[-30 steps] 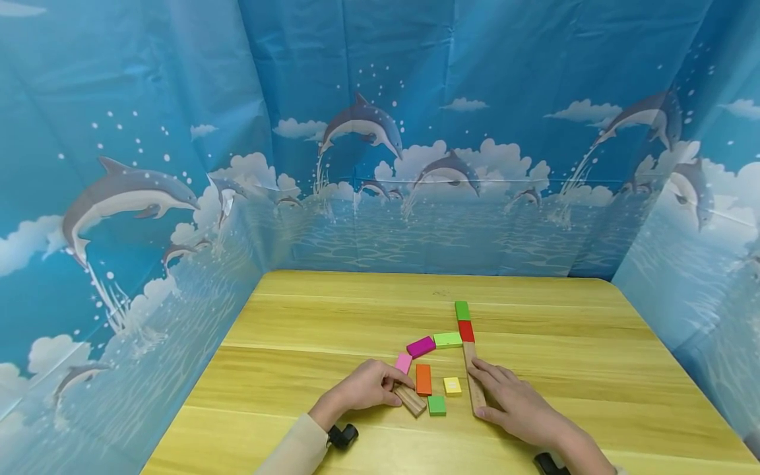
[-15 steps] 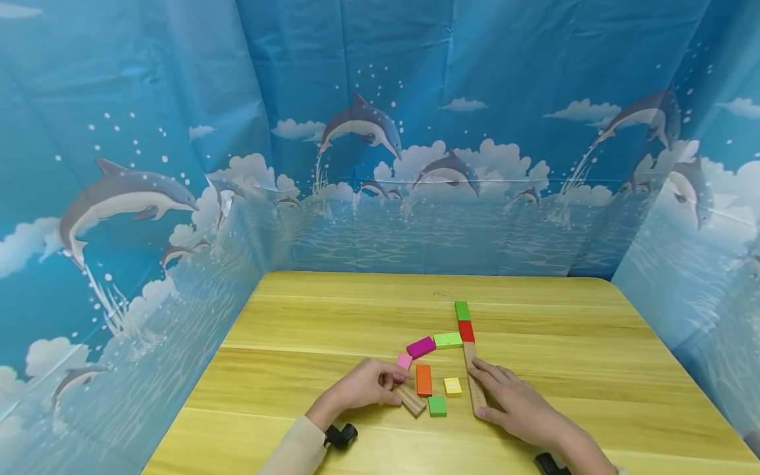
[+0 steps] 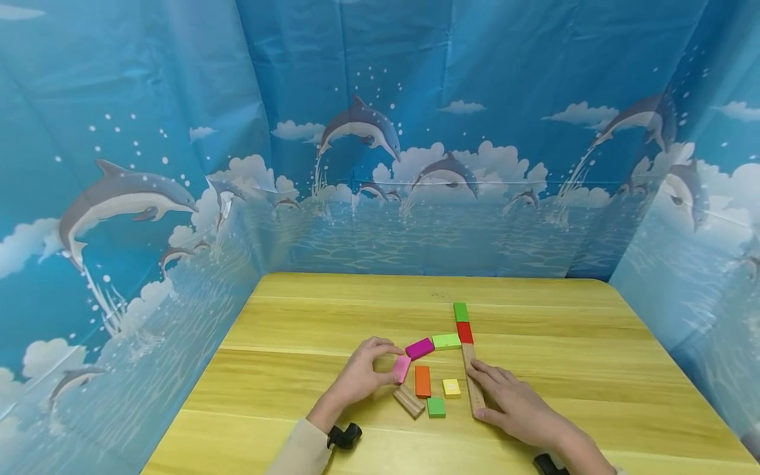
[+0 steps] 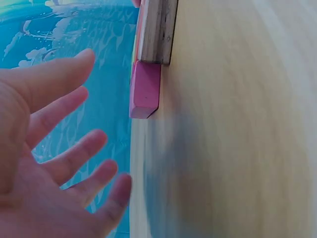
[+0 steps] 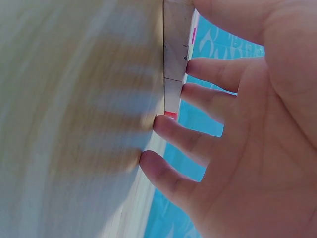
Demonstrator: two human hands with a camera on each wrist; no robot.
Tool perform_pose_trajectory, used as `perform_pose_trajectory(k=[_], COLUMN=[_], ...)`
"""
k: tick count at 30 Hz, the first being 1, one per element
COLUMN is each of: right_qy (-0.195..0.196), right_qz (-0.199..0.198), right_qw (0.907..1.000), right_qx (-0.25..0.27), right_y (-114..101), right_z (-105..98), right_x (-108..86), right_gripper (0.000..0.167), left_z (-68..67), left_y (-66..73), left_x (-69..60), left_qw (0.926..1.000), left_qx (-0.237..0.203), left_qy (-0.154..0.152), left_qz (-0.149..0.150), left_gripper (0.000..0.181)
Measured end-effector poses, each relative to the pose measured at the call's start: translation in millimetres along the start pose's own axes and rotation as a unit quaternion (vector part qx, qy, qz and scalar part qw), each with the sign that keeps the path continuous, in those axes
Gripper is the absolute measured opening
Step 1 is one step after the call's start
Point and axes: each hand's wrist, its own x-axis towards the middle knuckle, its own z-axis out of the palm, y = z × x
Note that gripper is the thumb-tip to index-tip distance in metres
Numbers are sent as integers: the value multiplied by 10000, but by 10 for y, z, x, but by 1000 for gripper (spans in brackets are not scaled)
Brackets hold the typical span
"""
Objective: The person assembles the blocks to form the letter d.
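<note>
My left hand is beside the pink block, its fingers spread. In the left wrist view a gap shows between those fingers and the pink block. Just nearer than the pink block lies a grooved wooden block. My right hand rests along the right side of a long wooden strip; in the right wrist view, straight fingertips touch the strip and the tabletop. A red block and a green block continue the strip's line at its far end.
A magenta block and a lime block form an arc toward the strip. Inside it lie an orange block, a yellow block and a small green block. A dolphin-printed curtain surrounds the wooden table.
My left hand has left the grooved wooden block and moved away from me to the pink block, its fingers opening out. The right hand has stayed at the strip.
</note>
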Motion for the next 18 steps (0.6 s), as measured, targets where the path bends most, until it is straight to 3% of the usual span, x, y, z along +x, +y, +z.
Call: perform_pose_trajectory(k=[4, 10, 18], right_qy=[-21, -69, -574], right_qz=[1, 99, 399], right_qw=[10000, 9998, 9955], right_qx=[48, 174, 643], right_y=[8, -8, -65], right_z=[-6, -20, -139], right_x=[4, 3, 17], right_gripper=[75, 76, 80], left_z=[40, 96, 154], left_y=[-19, -23, 3], left_x=[-5, -49, -88], left_qw=[9996, 9980, 9952], left_qx=[114, 187, 344], left_qy=[-247, -584, -873], left_qz=[-58, 139, 284], left_gripper=[58, 69, 72])
